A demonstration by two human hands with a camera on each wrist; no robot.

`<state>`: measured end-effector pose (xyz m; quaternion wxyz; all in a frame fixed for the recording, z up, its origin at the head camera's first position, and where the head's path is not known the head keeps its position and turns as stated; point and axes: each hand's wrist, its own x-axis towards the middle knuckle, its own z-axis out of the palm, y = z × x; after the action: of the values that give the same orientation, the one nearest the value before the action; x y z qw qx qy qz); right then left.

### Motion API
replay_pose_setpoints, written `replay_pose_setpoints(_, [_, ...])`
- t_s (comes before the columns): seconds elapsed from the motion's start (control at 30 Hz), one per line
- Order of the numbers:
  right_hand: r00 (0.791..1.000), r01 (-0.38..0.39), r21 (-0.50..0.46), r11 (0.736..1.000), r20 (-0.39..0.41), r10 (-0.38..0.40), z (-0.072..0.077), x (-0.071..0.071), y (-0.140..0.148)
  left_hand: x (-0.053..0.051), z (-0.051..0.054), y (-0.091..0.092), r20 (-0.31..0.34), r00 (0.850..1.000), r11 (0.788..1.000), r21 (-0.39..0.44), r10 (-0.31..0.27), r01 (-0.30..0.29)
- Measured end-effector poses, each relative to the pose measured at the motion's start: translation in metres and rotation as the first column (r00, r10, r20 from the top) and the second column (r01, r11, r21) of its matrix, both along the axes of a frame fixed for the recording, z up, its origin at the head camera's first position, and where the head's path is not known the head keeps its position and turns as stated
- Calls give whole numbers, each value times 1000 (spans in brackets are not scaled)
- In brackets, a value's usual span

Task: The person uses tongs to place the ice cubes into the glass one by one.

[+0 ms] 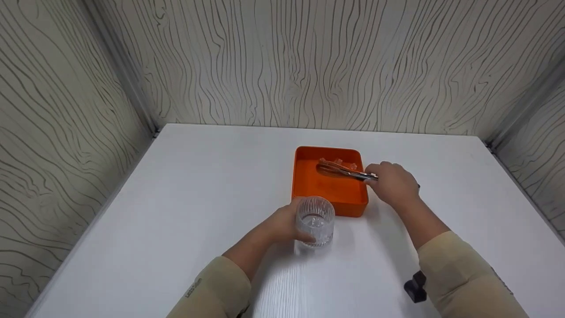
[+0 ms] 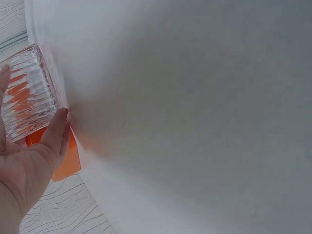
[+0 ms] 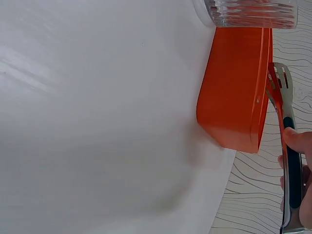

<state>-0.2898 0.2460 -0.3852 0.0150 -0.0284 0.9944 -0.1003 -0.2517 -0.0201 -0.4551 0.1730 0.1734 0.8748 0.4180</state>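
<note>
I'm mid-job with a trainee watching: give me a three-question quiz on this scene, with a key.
1. Fill in: the tray holding the small clear pieces is ____ in colour.
2. Which hand holds the tongs?
3. True or false: the glass is outside the tray.

Key:
1. Orange.
2. The right hand.
3. True; the left hand grips it in front of the tray.
</note>
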Motion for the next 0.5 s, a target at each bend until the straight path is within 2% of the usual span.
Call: replay_pose_setpoints(0.5, [998, -49, -37, 998, -34, 47, 24, 21, 7, 1, 1, 3, 50, 998, 999, -1, 42, -42])
